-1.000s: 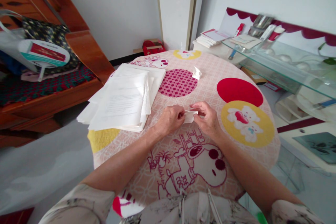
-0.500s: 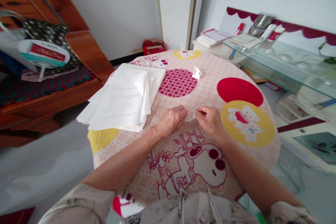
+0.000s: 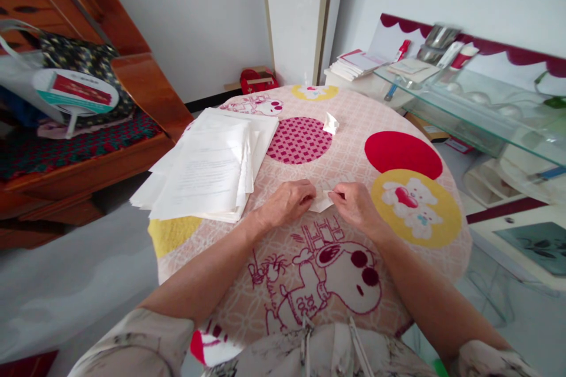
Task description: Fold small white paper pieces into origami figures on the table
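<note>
On the round table (image 3: 398, 247), covered by a pink cartoon-print cloth, my left hand (image 3: 286, 203) and my right hand (image 3: 356, 206) meet over a small folded piece of white paper (image 3: 322, 201). Both hands have their fingers curled and pinch the paper's edges against the cloth. Most of the paper is hidden under my fingers. A second small folded white paper (image 3: 331, 123) lies farther back on the table, apart from my hands.
A thick stack of white sheets (image 3: 207, 165) lies on the table's left side. A wooden bench (image 3: 88, 159) with a bag and a round fan stands at left. A glass shelf (image 3: 477, 106) with books, pens and cups is at right.
My hands have lowered the small paper from just above the table onto the cloth and drawn closer together over it.
</note>
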`<state>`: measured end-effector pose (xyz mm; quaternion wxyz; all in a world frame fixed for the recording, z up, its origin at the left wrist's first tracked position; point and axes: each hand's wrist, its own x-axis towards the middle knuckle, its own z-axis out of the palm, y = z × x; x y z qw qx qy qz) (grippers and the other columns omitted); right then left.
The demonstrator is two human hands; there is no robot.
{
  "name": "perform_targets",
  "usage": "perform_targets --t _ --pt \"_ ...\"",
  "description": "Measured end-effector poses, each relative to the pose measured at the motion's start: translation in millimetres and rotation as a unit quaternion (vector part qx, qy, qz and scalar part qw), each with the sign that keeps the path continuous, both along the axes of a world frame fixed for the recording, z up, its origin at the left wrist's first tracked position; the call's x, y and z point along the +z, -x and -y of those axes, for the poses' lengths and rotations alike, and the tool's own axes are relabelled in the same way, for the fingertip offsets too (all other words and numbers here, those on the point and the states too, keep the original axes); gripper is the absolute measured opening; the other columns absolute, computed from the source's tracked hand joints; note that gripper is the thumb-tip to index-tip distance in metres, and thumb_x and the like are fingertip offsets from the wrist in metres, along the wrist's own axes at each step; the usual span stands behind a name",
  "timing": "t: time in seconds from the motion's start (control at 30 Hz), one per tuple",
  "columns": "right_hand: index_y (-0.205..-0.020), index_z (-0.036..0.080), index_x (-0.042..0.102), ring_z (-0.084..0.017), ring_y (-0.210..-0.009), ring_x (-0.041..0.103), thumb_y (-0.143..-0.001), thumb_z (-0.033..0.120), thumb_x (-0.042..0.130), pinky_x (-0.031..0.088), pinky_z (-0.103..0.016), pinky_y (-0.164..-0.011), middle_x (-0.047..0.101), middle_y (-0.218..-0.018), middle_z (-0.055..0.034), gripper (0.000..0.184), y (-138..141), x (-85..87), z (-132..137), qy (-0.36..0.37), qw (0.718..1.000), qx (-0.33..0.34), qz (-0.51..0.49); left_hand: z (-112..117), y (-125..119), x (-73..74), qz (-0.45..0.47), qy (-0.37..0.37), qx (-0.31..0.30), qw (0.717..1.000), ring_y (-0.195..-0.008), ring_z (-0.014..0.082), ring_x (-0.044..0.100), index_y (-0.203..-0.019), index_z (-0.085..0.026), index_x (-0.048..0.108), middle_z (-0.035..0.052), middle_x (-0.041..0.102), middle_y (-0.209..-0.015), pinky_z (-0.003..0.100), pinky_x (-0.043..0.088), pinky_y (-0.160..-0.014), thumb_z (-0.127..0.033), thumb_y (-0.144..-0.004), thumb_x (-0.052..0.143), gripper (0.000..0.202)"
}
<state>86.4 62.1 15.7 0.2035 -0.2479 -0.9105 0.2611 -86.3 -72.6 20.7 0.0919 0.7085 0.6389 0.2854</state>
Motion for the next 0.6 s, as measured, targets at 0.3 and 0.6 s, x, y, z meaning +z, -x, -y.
perform_targets --t 0.3,0.6 --pt "-0.097 0.019 0.074 -0.016 -0.060 0.064 -0.097 0.038 0.053 0.049 -0.028 -0.057 0.071 -0.072 -0.0031 0.029 -7.6 4.3 -11.3 0.154 0.983 0.030 -0.093 -1.6 22.4 -0.9 0.255 -0.027 0.053 0.965 -0.088 0.0166 0.072 -0.117 -0.014 0.066 0.0099 0.075 -0.104 0.030 0.060 -0.079 -0.037 -0.104 0.048 0.032" --pt "-0.098 0.023 0.081 -0.021 -0.081 0.071 -0.084 0.017 0.058 0.056 -0.034 -0.074 0.079 -0.093 -0.0068 0.028 -6.5 5.5 -20.5 0.057 0.981 0.152 -0.107 -8.4 29.8 -18.2 0.385 -0.018 0.120 0.915 -0.085 0.0164 0.075 -0.109 -0.014 0.068 0.0086 0.077 -0.096 0.031 0.065 -0.079 -0.033 -0.095 0.060 0.025"
